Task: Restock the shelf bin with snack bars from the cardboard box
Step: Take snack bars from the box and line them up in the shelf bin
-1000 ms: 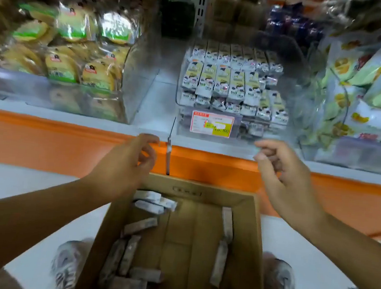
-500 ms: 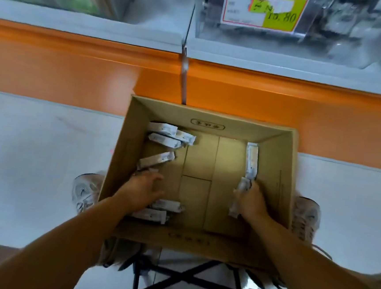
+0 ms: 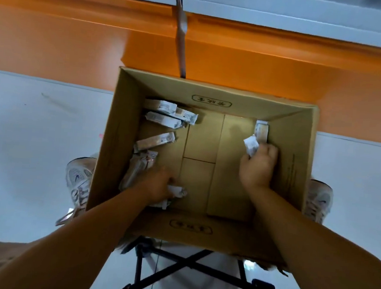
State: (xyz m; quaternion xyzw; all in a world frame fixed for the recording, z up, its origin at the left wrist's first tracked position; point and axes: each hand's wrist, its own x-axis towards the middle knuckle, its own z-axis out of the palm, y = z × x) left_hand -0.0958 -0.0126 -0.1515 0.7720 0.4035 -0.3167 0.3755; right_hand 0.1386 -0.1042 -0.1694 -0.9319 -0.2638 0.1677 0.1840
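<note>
I'm holding both hands inside the cardboard box point(image 3: 127, 120): loose snack bars point(image 3: 155, 140) are lying along its left side, and my left hand point(image 3: 158, 185) is curling round wrapped bars point(image 3: 177, 192) at the near-left corner. My right hand point(image 3: 258, 166) is clenching one crumpled bar point(image 3: 250, 146) by the right wall, just beside another bar point(image 3: 261, 130) that's lying flat against that wall.

Dim, even indoor light with a cool cast on the floor point(image 3: 23, 152). The cardboard box point(image 3: 127, 120) interior lies in soft shadow. Motion blur softens everything; wide-angle bending curves the orange shelf front point(image 3: 55, 40).
</note>
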